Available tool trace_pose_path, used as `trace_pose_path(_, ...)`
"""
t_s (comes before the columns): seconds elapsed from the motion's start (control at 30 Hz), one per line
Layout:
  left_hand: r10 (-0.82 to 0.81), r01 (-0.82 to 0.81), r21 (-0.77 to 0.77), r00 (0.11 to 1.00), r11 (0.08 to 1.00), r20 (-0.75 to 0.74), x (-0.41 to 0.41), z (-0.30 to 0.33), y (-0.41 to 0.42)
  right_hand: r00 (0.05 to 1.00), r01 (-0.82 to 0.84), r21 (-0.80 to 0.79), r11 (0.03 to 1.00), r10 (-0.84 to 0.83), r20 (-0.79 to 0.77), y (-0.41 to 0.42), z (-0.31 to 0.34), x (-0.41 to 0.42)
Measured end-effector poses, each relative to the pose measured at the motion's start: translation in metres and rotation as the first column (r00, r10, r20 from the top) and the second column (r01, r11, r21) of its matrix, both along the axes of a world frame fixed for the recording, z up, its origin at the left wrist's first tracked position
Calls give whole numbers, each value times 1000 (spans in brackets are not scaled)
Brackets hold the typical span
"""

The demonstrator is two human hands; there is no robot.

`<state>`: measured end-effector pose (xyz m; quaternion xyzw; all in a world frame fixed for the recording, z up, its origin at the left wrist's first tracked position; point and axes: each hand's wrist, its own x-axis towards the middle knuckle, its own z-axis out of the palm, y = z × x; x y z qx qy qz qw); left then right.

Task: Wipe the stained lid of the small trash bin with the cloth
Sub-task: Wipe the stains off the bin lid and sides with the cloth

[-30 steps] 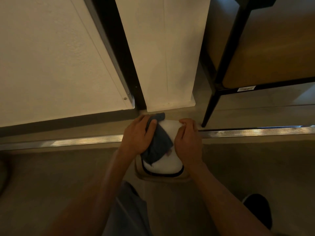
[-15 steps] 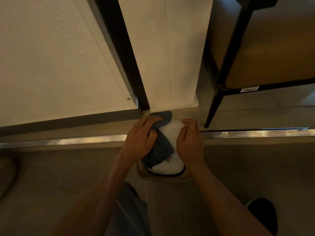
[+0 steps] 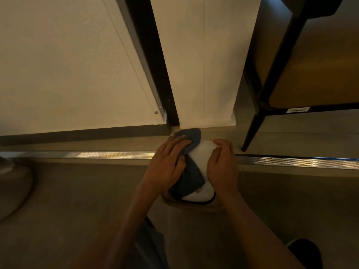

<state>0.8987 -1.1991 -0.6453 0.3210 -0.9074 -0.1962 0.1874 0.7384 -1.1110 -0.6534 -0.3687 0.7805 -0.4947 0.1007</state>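
blue cloth (image 3: 191, 177) under left grip (image 3: 165, 167)

Home interior: door (image 3: 68, 65), chair (image 3: 310, 65), floor threshold strip (image 3: 97, 155).
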Motion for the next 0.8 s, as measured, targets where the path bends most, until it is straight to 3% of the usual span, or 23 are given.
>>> trace_pose_path(0.13, 188, -111, 360, 965, 926, -185, 6, 1, -9, 999, -24, -10, 1000, 23, -45, 0, -4, -3)
trace_pose_path(0.23, 332, -251, 554, 942, 794, -48, -25, 14, -39, 1000, -12, 19, 1000, 12, -25, -2, -5, -2)
trace_pose_path(0.33, 347, -349, 565, 931, 748, 116, -50, 19, -55, 1000, 5, 39, 999, -5, -14, -3, -6, -3)
trace_pose_path(0.4, 397, -342, 569, 917, 748, 30, -48, 15, -44, 1000, 13, 35, 999, -12, -17, -3, -7, -5)
trace_pose_path(0.53, 547, -315, 629, 809, 711, -214, -13, 4, 11, 1000, -5, -3, 1000, 5, -24, -2, -6, -4)
trace_pose_path(0.67, 589, -342, 639, 777, 689, -220, 11, -16, 67, 1000, -3, 4, 1000, 3, -8, -1, -3, -2)
trace_pose_path(0.8, 562, -355, 619, 809, 701, -172, 14, -15, 66, 999, -41, 26, 999, 42, -22, -2, -1, -4)
